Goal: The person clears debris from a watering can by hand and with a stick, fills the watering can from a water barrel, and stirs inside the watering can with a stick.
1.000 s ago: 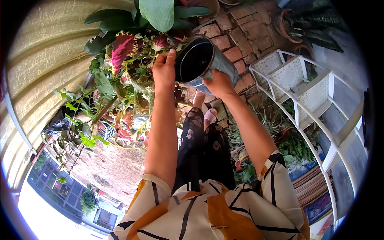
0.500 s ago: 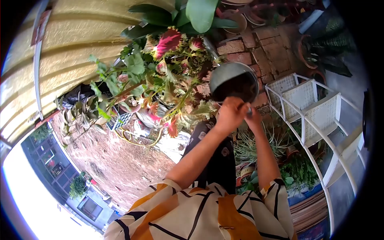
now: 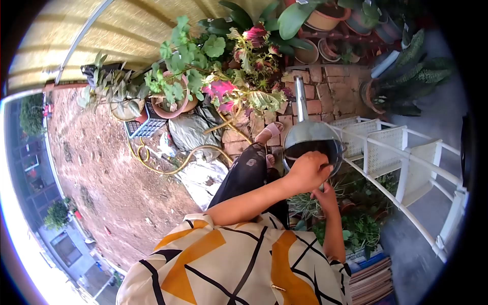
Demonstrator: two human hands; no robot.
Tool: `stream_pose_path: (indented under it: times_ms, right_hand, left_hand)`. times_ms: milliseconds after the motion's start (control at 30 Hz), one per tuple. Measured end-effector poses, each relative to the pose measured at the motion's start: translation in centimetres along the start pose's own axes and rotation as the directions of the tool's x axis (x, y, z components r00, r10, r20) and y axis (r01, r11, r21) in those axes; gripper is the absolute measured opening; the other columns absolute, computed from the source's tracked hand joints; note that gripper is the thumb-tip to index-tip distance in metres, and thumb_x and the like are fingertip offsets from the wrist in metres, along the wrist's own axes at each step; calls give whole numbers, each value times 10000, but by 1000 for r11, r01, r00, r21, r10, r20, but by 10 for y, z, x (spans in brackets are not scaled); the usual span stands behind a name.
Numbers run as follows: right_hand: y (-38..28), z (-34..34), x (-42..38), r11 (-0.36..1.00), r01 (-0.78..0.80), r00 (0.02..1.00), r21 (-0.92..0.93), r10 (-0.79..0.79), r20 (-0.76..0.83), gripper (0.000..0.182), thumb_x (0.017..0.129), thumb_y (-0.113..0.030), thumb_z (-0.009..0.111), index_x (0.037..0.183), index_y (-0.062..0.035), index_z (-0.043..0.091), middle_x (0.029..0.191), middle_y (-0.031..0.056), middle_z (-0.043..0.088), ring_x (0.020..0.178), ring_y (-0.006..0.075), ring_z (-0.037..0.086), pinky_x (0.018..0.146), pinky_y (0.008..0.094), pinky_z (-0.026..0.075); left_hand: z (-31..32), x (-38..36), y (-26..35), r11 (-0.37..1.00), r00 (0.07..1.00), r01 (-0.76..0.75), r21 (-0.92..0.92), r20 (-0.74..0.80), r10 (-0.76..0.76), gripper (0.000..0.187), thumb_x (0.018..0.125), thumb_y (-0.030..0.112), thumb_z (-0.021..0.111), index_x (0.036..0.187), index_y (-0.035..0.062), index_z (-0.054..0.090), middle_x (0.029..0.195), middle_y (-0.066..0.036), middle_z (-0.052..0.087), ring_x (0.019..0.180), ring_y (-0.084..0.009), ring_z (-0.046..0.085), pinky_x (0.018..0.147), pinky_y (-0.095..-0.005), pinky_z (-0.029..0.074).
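A grey metal watering can [image 3: 311,133] with a long straight spout pointing away from me is in front of my legs. Its round opening is dark inside. My left hand [image 3: 309,172] is closed at the near rim, over part of the opening; its grip is partly hidden. Just below it, my right hand [image 3: 326,197] is closed at the can's near side, where the handle is mostly covered by fingers. Beyond and left of the can grows a coleus [image 3: 223,90] with pink and green leaves, its leaves apart from the spout.
A white metal rack [image 3: 386,152] stands close on the right. Potted plants [image 3: 325,20] line the far side of the brick floor [image 3: 325,96]. A yellow hose [image 3: 178,165] curls by a blue crate [image 3: 146,124] on the left. Spiky greenery [image 3: 305,206] grows below the can.
My view has swung, and the coleus now sits farther from the can. The can's spout shows fully. My left hand has shifted up over the rim, a little apart from my right.
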State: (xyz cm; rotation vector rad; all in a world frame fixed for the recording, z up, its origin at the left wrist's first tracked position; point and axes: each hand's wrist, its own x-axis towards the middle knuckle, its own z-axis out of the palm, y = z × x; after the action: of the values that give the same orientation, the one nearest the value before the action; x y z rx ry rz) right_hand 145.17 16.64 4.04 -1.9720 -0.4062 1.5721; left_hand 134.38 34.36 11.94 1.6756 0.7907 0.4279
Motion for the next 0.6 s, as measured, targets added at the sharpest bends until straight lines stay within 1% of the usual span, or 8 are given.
stream_pose_path:
  times_ms: [100, 133, 167, 233, 367, 433, 500, 600]
  right_hand:
    - [3, 9, -25, 998, -3, 999, 64, 0, 45, 169, 766, -165, 626, 808, -29, 533, 633, 13, 563, 537, 81, 503, 523, 236, 391]
    - [-6, 12, -35, 999, -31, 997, -44, 33, 63, 165, 778, -157, 595, 850, -24, 529, 642, 36, 560, 567, 98, 515, 542, 231, 380]
    - [-8, 16, -41, 998, -33, 997, -52, 37, 68, 165, 778, -157, 595, 850, -24, 529, 642, 36, 560, 567, 98, 515, 542, 231, 380]
    - [-9, 24, -46, 980, -69, 993, -184, 85, 78, 187, 773, -182, 604, 844, -29, 524, 633, 25, 559, 561, 91, 507, 528, 230, 373]
    - [2, 41, -46, 978, -65, 989, -197, 90, 119, 206, 765, -210, 617, 820, -34, 524, 628, 10, 558, 561, 86, 502, 530, 237, 381]
    - [-7, 45, -52, 981, -43, 990, -188, 66, 121, 202, 748, -165, 644, 825, -15, 532, 635, 12, 562, 576, 81, 509, 544, 247, 412]
    - [-42, 49, -70, 971, -4, 993, -240, 32, 113, 189, 742, -151, 644, 818, -13, 540, 635, 14, 565, 575, 78, 511, 535, 248, 414]
    - [-90, 58, -99, 956, 66, 995, -285, -41, 94, 158, 730, -118, 647, 798, -12, 552, 626, 16, 569, 563, 71, 511, 514, 245, 415]
  left_hand:
    - [-3, -25, 7, 998, 998, -59, 11, -14, 59, 172, 740, 156, 590, 719, -6, 535, 699, -160, 518, 708, -338, 519, 641, -403, 415]
    - [-8, -33, 8, 1000, 999, -18, 23, 32, 18, 173, 740, 157, 588, 725, -7, 534, 703, -160, 519, 710, -340, 520, 639, -402, 416]
    - [-11, -41, 8, 999, 997, 22, 37, 80, -25, 174, 740, 158, 587, 731, -8, 533, 706, -161, 520, 713, -342, 521, 637, -402, 417]
    - [-15, -57, -3, 999, 997, 33, 32, 65, -35, 173, 741, 158, 584, 735, -7, 533, 705, -163, 519, 711, -347, 521, 631, -405, 418]
    - [-37, -87, -11, 993, 994, 85, 86, 60, -90, 171, 745, 150, 587, 753, -9, 523, 706, -165, 517, 705, -344, 522, 620, -396, 419]
    - [-54, -93, 5, 993, 991, 110, 32, 74, -112, 161, 756, 138, 583, 771, -12, 527, 718, -167, 520, 704, -345, 521, 619, -388, 420]
    - [-75, -93, 25, 997, 995, 81, 12, 58, -82, 149, 766, 123, 580, 788, -16, 531, 725, -167, 519, 707, -347, 516, 621, -383, 420]
    - [-116, -87, 65, 988, 994, -103, -112, 15, 105, 134, 770, 104, 586, 771, -15, 523, 703, -147, 503, 692, -339, 498, 615, -379, 412]
